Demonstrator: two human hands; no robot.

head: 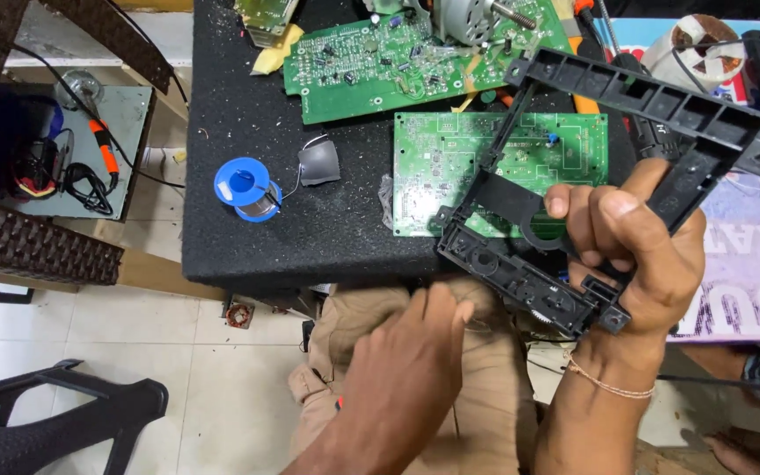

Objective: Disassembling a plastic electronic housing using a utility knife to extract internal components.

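Fingers (613,230) of the right hand (639,255) clamp a ribbed black plastic frame (661,110); left hand's (402,361) curl loosely, empty.

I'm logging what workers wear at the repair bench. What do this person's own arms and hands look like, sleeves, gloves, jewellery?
Both hands are bare, with no gloves or rings visible. The right hand has a thin, light-coloured thread band around its wrist. The left hand shows no band or watch. No sleeves reach either forearm within the picture.
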